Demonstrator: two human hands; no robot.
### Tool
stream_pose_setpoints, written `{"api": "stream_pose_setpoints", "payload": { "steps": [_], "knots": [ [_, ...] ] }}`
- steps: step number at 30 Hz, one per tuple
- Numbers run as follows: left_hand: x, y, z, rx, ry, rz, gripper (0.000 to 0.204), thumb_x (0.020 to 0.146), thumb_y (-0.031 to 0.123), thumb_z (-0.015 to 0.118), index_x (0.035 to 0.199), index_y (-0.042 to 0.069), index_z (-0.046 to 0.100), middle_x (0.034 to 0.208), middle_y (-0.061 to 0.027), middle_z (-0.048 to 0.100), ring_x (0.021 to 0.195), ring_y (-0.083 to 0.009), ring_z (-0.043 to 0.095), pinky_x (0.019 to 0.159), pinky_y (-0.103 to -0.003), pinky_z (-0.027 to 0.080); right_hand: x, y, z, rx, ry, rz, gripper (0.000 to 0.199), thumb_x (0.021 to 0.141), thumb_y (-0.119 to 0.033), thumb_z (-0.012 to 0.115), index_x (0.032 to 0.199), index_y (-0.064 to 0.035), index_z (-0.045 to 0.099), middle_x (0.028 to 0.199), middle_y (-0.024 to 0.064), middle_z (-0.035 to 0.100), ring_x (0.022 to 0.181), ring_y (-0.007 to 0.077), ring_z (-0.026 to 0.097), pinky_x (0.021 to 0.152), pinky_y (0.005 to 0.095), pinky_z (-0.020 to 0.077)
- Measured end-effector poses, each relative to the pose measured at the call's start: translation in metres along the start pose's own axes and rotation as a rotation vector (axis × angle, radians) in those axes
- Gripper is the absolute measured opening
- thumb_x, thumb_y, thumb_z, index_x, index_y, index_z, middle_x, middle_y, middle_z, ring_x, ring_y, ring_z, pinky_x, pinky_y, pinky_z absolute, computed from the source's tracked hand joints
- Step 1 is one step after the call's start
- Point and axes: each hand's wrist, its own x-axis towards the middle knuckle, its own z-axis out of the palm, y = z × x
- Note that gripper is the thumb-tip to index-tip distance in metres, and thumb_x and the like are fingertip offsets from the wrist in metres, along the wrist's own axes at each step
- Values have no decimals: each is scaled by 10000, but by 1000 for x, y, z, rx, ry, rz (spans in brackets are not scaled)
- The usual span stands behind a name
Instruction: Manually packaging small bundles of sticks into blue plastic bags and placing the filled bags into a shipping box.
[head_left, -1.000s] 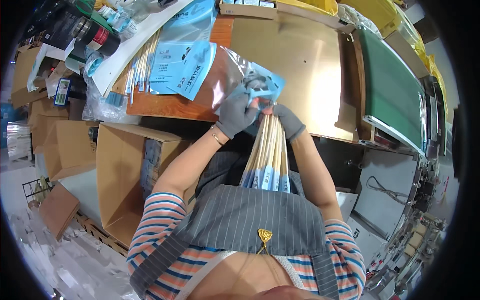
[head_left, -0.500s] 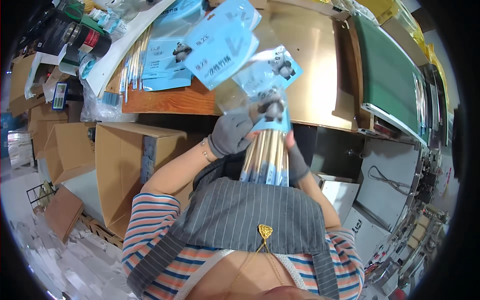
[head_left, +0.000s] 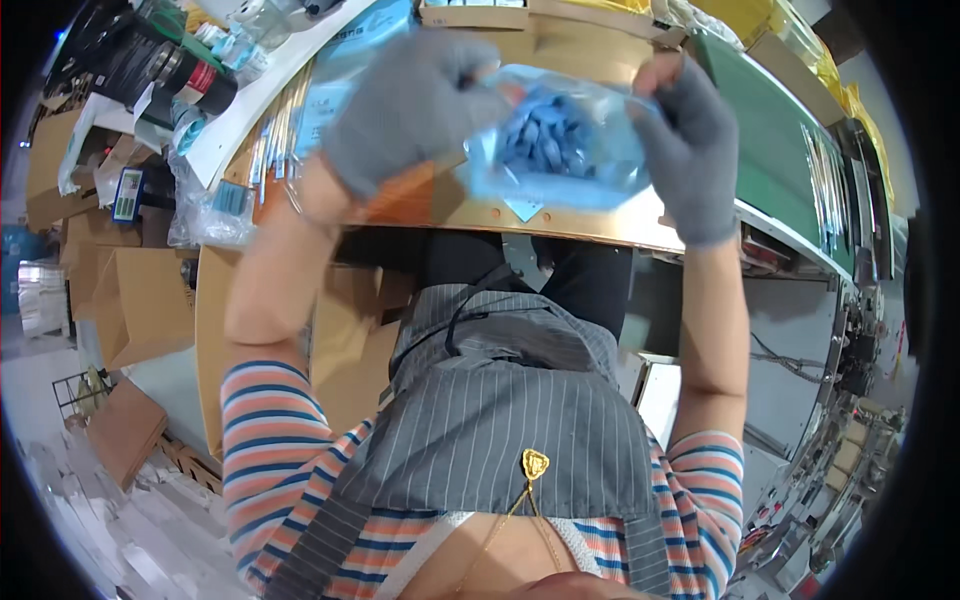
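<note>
A clear and pale-blue plastic bag (head_left: 610, 150) is held up over the worktop, with a cluster of small blue ends (head_left: 548, 135) showing inside. My left hand (head_left: 415, 110), in a grey fingerless glove and blurred by motion, is closed at the bag's left edge. At the bag's right edge, my right hand (head_left: 698, 150), gloved the same way, has fingers and thumb closed on the plastic. Whatever lies below the blue ends is hidden. Beneath the bag, a light-blue corner (head_left: 524, 208) pokes out over the worktop edge.
Thin wooden sticks (head_left: 285, 125) and blue packages (head_left: 340, 60) lie on the worktop at left. To the right is a green mat (head_left: 765, 130) with several sticks (head_left: 825, 180). An open cardboard box (head_left: 350, 345) stands below the worktop. Black bottles (head_left: 195, 85) are at upper left.
Both hands have risen from my lap to above the worktop and spread apart. The stick bundle and panda-printed package no longer show upright; the bag now shows blue ends inside.
</note>
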Motion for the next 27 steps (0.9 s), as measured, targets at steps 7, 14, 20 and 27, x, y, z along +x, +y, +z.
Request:
{"api": "stream_pose_setpoints", "payload": {
  "steps": [7,14,20,27],
  "knots": [
    [15,-17,-35,184,-246,49,196,723,192,629,673,30,532,566,-106,503,528,-185,498,506,-332,392,49,-30,-17,-130,-240,279,186,886,-42,498,1002,-51,644,747,37,637,530,57,563,476,202,474],
    [-55,-86,-6,-1113,-280,-557,235,866,228,619,985,25,614,875,-86,638,702,-134,596,592,-265,487,28,-16,5,311,-301,242,222,865,39,422,917,2,634,840,52,657,771,102,619,722,234,502],
    [-101,-37,121,-2032,80,548,480,967,419,415,1224,28,519,1067,-89,592,937,-180,584,794,-294,478,-12,-98,81,1,-514,-341,245,633,50,451,823,-28,584,779,159,573,701,371,576,648,352,470],
    [-258,9,-33,-2114,565,-415,409,901,294,601,1186,5,548,1030,-100,654,860,-198,659,765,-304,562,-17,-126,106,385,-695,-350,523,861,-154,625,1329,18,467,1219,217,600,971,315,651,862,379,490]
  ]
}}
